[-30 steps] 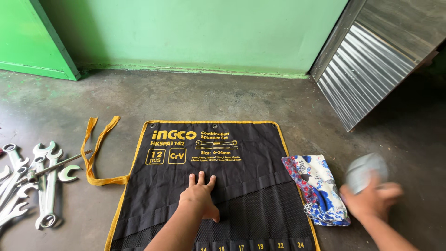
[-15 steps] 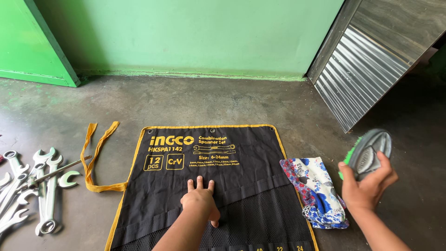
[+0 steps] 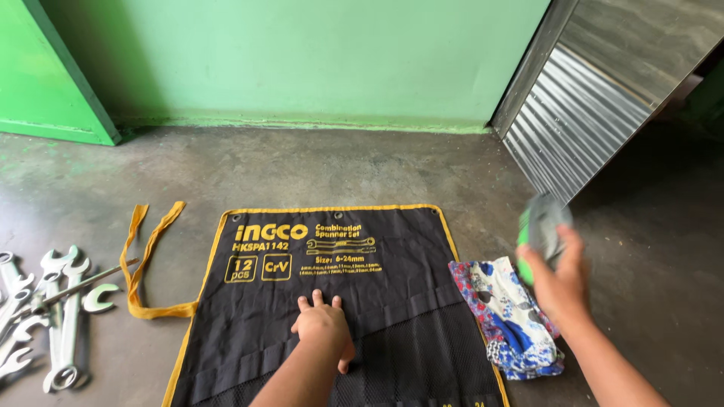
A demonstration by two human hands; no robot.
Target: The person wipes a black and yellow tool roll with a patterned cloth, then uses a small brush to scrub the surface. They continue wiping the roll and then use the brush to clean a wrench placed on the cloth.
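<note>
A black tool roll (image 3: 377,301) with yellow edging lies flat on the concrete floor. My left hand (image 3: 323,326) presses palm-down on its middle, fingers spread, holding nothing. Raised above the floor to the right of the roll, my right hand (image 3: 559,280) grips a grey brush with green bristles (image 3: 544,228), blurred by motion. A crumpled blue, red and white patterned cloth (image 3: 509,313) lies just right of the roll, under and left of my right hand.
Several silver spanners (image 3: 53,309) lie loose at the far left. A yellow tie strap (image 3: 143,260) trails from the roll's left edge. A green wall (image 3: 302,60) runs behind, with a corrugated metal door (image 3: 573,128) at the right.
My right hand has lifted the brush off the floor and brought it leftward, toward the patterned cloth. My left hand has stayed pressed on the roll.
</note>
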